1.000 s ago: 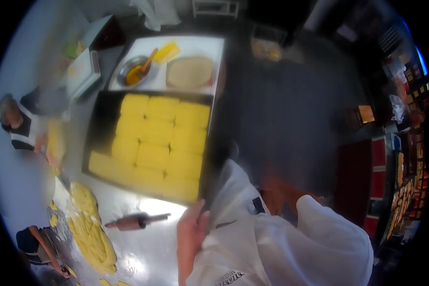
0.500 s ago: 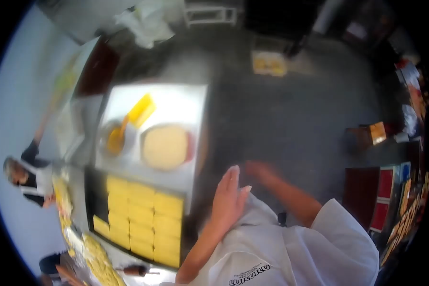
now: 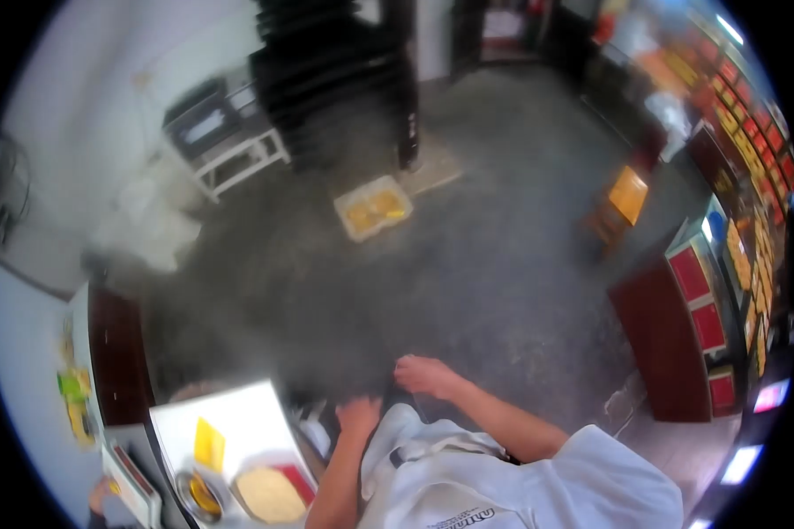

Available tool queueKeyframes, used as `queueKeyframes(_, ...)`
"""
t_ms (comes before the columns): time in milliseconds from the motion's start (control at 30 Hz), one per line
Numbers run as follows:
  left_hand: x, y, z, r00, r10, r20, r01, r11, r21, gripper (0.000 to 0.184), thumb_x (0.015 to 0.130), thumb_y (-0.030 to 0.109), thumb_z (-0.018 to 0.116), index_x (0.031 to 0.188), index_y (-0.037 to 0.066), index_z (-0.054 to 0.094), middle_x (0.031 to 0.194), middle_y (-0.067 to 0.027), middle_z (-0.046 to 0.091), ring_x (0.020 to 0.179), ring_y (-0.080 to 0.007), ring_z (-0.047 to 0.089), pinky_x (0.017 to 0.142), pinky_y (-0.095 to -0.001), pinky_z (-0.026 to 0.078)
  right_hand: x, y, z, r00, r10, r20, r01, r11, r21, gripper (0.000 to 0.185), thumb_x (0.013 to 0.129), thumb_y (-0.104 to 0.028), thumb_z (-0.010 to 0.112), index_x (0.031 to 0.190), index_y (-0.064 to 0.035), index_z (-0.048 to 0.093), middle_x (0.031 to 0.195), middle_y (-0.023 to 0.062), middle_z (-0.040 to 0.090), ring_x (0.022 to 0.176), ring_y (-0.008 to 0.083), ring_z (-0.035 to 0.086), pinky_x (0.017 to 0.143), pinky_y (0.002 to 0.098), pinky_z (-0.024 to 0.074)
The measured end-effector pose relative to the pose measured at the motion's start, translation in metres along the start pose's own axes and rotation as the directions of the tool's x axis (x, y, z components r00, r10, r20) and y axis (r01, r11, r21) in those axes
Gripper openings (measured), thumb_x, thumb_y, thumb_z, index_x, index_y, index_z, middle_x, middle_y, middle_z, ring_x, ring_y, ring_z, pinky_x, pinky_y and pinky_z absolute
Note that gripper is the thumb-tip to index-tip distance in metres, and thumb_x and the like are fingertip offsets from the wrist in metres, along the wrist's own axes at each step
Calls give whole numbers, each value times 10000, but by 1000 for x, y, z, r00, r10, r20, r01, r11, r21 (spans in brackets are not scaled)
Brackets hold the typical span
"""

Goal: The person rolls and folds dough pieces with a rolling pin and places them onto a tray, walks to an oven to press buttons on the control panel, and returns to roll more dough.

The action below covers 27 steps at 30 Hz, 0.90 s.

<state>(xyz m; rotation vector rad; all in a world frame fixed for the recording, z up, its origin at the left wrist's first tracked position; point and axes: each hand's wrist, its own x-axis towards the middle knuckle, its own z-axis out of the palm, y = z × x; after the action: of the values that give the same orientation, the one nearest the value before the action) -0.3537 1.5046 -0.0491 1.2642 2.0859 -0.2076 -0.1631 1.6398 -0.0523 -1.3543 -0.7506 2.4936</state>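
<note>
My right hand (image 3: pixel 425 376) is in front of my apron, over the dark floor, its fingers curled in and nothing visible in them. My left hand (image 3: pixel 358 414) hangs lower, just right of the white table; blur hides how its fingers lie. The hands are apart. Nearest my left hand, the white table (image 3: pixel 247 407) bears a round pale dough slab (image 3: pixel 271 495) beside a red edge, a yellow scraper (image 3: pixel 209 443) and a metal bowl (image 3: pixel 185 485) with yellow contents.
A white crate (image 3: pixel 355 227) of yellow items stands on the floor ahead, near a black rack (image 3: pixel 331 79). A wooden stool (image 3: pixel 627 196) and a dark red counter (image 3: pixel 662 335) are at the right. Part of a person (image 3: pixel 101 498) shows at the lower left.
The view has swung right and up from the worktable; the tray of yellow blocks, dough and rolling pin have left it. My right hand has come into view, and my hands have moved before my body.
</note>
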Motion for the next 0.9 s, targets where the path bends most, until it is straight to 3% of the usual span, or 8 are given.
queueKeyframes(67,36,-16,-9,991,72,115,-78,996,41,481,962,403,589,1291,60,656,1349,-194,628,1258,-357,592,1063,-522,446,15,-9,-80,946,-298,-128,275,946,-172,473,979,-368,671,1303,-26,639,1155,116,718,1019,228,696,892,383,555)
queueKeyframes(167,122,-8,-16,991,118,58,-111,988,-108,526,963,411,590,1342,48,628,1384,-198,608,1292,-354,570,1092,-471,439,-15,-23,-168,626,-92,-775,-170,953,-250,361,912,-182,640,1221,1,681,1023,139,741,925,232,710,767,378,572)
queueKeyframes(233,176,31,-46,967,180,182,-167,983,-80,553,968,419,582,1368,39,608,1406,-200,592,1315,-361,549,1106,-449,429,9,96,-325,679,-8,-734,110,990,91,139,910,-166,652,844,-45,670,855,102,697,795,214,694,679,383,567)
queueKeyframes(333,251,124,-100,923,301,239,-308,951,-7,550,982,429,564,1368,40,609,1400,-196,600,1320,-364,546,1111,-445,427,-54,107,-362,518,264,-813,-261,955,143,189,916,-223,713,811,-81,644,773,85,647,649,213,617,553,400,542)
queueKeyframes(467,353,258,-136,830,504,239,-504,861,-69,527,994,418,554,1361,45,612,1388,-190,611,1305,-355,562,1093,-439,442,-92,81,-346,407,435,-803,7,878,479,102,899,-114,669,868,-16,674,744,149,658,573,244,632,483,407,547)
queueKeyframes(567,431,345,-149,804,573,160,-551,819,-162,514,980,407,580,1310,17,638,1315,-204,650,1243,-367,604,1043,-434,477,-76,119,-416,753,-466,-465,164,817,-553,71,923,-89,656,924,-29,694,767,158,663,612,262,656,521,453,567)
queueKeyframes(767,507,407,-200,903,377,204,-369,926,-77,447,994,382,572,1221,12,680,1246,-212,676,1190,-396,623,1009,-443,497,52,-146,-559,874,-99,-476,-196,824,-531,162,946,-198,649,929,-46,706,767,106,679,637,224,652,610,402,553)
queueKeyframes(900,576,379,-212,864,464,195,-481,875,52,354,1000,356,593,862,44,690,825,-123,697,707,-244,634,656,-413,505,103,-425,-656,650,-121,-750,13,989,-148,211,952,-224,653,905,-19,644,788,112,671,670,239,647,571,413,533)
